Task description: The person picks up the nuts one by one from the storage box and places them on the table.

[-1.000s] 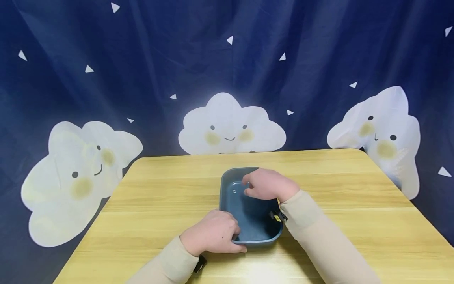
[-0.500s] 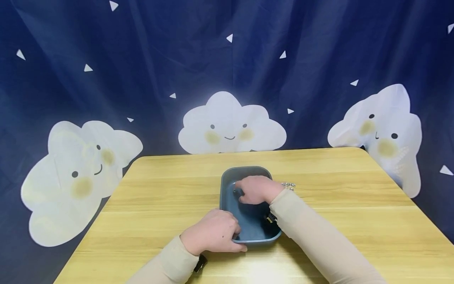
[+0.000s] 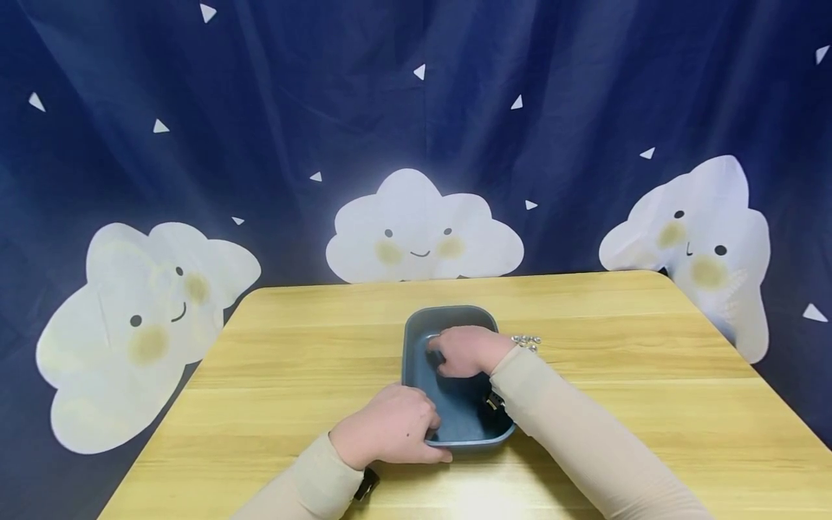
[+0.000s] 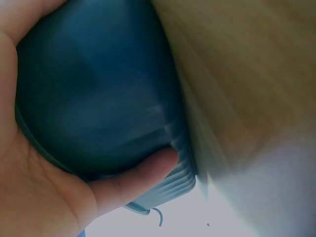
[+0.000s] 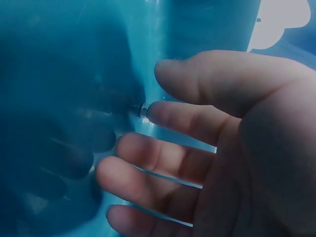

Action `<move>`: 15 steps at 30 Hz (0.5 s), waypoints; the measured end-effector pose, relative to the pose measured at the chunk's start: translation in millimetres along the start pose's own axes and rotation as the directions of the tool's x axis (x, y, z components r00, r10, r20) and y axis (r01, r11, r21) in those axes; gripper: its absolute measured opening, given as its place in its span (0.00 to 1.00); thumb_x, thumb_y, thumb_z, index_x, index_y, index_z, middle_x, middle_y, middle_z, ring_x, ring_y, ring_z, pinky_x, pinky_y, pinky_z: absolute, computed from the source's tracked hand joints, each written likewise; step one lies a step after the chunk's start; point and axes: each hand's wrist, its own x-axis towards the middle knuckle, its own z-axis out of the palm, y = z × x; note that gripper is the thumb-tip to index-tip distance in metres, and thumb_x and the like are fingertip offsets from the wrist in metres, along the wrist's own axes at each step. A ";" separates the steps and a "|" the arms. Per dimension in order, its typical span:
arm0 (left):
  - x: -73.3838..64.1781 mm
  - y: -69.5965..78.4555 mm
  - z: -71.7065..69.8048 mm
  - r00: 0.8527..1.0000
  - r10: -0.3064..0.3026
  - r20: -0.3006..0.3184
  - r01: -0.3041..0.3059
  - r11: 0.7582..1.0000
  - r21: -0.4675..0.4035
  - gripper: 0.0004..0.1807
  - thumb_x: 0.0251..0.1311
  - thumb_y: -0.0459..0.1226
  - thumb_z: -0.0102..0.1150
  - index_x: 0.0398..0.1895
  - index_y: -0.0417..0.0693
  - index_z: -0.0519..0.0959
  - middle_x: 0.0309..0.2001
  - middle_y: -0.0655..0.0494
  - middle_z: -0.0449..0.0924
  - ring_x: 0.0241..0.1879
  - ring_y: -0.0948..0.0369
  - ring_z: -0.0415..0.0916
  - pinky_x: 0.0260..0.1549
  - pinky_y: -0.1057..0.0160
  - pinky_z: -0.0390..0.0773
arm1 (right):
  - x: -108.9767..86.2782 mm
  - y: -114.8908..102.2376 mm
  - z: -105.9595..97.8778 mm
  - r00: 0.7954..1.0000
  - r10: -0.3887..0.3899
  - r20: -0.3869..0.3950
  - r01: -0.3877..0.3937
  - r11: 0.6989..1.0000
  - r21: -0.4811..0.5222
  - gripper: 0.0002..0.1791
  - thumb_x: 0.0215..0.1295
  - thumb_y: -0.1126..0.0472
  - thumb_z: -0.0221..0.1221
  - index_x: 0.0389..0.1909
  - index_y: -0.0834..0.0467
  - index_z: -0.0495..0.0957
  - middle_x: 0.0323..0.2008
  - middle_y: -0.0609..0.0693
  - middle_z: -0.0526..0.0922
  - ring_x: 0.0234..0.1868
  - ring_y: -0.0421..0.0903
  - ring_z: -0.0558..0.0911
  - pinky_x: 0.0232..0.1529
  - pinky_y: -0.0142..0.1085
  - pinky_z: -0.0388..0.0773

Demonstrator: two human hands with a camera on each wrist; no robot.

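Observation:
A dark blue-green rectangular plastic box point(image 3: 458, 412) stands on the table. My left hand point(image 3: 390, 426) grips its near left corner, fingers over the rim and inside, thumb along the outer wall, as the left wrist view also shows. Down inside the box's far half is my right hand point(image 3: 469, 351), its fingers fairly straight and spread. In the right wrist view, the index fingertip touches a small shiny metal piece point(image 5: 144, 110) on the box floor, too small to tell its kind. The thumb stays apart from it.
Several small shiny metal pieces point(image 3: 525, 342) lie on the wooden table point(image 3: 312, 347) just right of the box, partly behind the right wrist. A dark blue curtain point(image 3: 364, 87) with white clouds hangs behind the table's far edge.
My right hand has moved left and lower into the box, uncovering the metal pieces on the table. The left hand and the box have stayed in place.

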 end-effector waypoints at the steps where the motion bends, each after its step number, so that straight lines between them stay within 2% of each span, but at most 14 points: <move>1: -0.1 0.1 0.0 1.000 0.000 0.000 0.000 1.000 -0.003 0.31 0.55 0.66 0.63 0.09 0.61 0.64 0.14 0.69 0.59 0.17 0.69 0.58 0.17 0.68 0.58 | -0.4 0.1 0.2 1.000 -0.002 -0.007 0.002 1.000 0.004 0.20 0.66 0.53 0.62 0.58 0.50 0.81 0.49 0.47 0.84 0.45 0.43 0.81 0.52 0.43 0.77; 6: -0.2 0.7 -0.6 1.000 -0.012 0.005 0.012 1.000 -0.003 0.30 0.55 0.66 0.62 0.09 0.61 0.65 0.14 0.70 0.60 0.17 0.69 0.59 0.18 0.68 0.58 | -2.5 0.4 -0.1 0.999 -0.011 -0.034 0.012 1.000 0.016 0.12 0.64 0.57 0.63 0.48 0.50 0.82 0.36 0.43 0.84 0.32 0.41 0.77 0.42 0.40 0.78; 11: -0.1 0.5 -0.2 1.000 -0.011 -0.002 0.011 1.000 0.000 0.30 0.55 0.66 0.63 0.09 0.61 0.65 0.15 0.70 0.61 0.18 0.69 0.59 0.18 0.67 0.59 | -5.0 -0.4 -1.3 0.998 -0.026 -0.050 0.027 0.999 0.019 0.05 0.62 0.60 0.64 0.37 0.49 0.80 0.29 0.41 0.80 0.28 0.41 0.75 0.36 0.39 0.76; 15: -0.4 -0.1 0.5 1.000 -0.005 -0.005 0.005 1.000 0.000 0.30 0.55 0.66 0.63 0.09 0.62 0.65 0.15 0.70 0.60 0.18 0.69 0.59 0.18 0.68 0.59 | -5.2 -1.6 -1.7 0.999 -0.027 -0.035 0.027 0.999 0.018 0.05 0.62 0.62 0.64 0.33 0.49 0.78 0.25 0.40 0.77 0.27 0.41 0.75 0.33 0.37 0.74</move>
